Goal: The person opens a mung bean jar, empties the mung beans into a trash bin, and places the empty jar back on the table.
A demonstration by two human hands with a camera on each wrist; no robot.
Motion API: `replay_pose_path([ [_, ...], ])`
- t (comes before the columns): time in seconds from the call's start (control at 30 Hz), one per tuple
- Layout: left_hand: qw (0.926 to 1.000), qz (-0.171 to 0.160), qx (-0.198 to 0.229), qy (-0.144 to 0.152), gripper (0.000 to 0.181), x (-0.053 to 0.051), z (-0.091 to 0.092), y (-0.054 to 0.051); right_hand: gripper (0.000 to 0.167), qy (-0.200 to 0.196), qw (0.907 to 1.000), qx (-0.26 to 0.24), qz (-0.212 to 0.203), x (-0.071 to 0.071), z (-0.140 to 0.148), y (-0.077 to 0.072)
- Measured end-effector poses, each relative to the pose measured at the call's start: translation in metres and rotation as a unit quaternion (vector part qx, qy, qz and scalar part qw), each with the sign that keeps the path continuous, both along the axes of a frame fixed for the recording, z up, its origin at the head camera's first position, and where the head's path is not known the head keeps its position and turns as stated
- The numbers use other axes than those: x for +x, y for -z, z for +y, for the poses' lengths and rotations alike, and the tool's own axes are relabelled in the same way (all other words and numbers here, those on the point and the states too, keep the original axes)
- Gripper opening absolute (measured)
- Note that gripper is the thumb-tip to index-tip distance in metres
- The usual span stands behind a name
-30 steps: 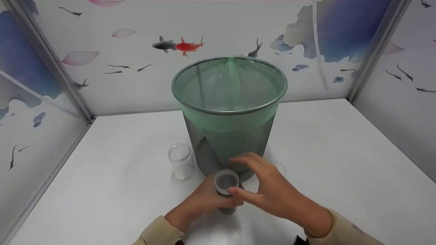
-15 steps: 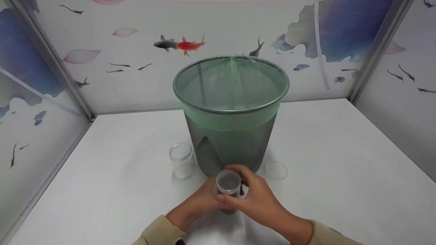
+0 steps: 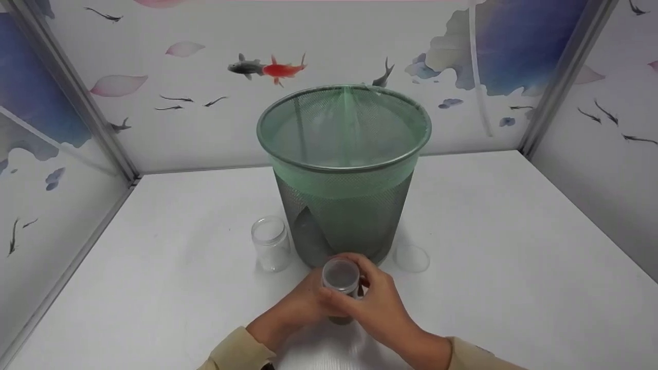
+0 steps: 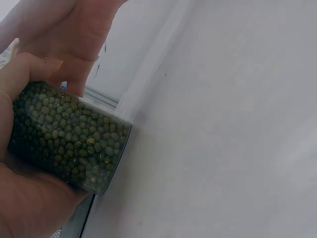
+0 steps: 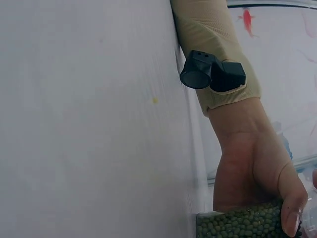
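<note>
A clear jar (image 3: 339, 280) of small green beans, which look like mung beans, stands upright between my hands, near the front of the white table. My left hand (image 3: 306, 298) grips its side, with the thumb showing across the beans in the right wrist view. Around the jar's top curls my right hand (image 3: 378, 303), thumb at the near side and fingers at the far side. In the left wrist view the beans (image 4: 74, 136) show through the wall down to the jar's base. Whether a lid covers the top cannot be told.
Behind the hands stands a wire mesh bin (image 3: 406, 205) lined with a green bag. An open clear jar (image 3: 271, 246) is left of the bin's base. A thin clear round piece (image 3: 413, 258) lies to the right. Printed panels (image 3: 205, 133) enclose the table.
A second ago the right hand was spread beside the jar's top. It moved left and down, and its fingers came round the top. The left hand kept its grip.
</note>
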State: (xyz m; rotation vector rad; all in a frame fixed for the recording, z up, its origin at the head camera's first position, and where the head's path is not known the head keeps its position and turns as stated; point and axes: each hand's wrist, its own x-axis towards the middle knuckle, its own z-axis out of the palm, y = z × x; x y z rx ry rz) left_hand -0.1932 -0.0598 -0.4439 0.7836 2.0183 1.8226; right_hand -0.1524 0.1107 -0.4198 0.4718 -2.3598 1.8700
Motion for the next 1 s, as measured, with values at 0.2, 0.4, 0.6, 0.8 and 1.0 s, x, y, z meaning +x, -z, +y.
replay_pose_path([
  [0.2,1.0000,-0.001,0.000,0.002,0.062,0.0001,0.0008,0.0003,0.052,-0.003,0.9999,0.001,-0.015,-0.0020,0.0037,-0.0005],
  [0.4,0.9998,-0.009,-0.013,-0.008,0.065,0.0011,-0.0013,-0.0010,0.052,-0.017,0.9991,-0.011,-0.037,-0.0033,0.0050,-0.0020],
  [0.6,0.9995,-0.023,-0.021,-0.010,0.055,0.0028,-0.0025,-0.0028,0.050,-0.024,0.9984,-0.020,-0.047,-0.0043,0.0059,-0.0016],
  [0.8,0.9990,-0.031,-0.026,-0.015,0.052,0.0040,-0.0026,-0.0044,0.050,-0.028,0.9984,-0.021,-0.044,-0.0071,0.0069,-0.0002],
  [1.0,0.9991,-0.032,-0.020,-0.018,0.056,0.0040,-0.0024,-0.0043,0.050,-0.036,0.9972,-0.030,-0.059,-0.0093,0.0080,0.0015],
])
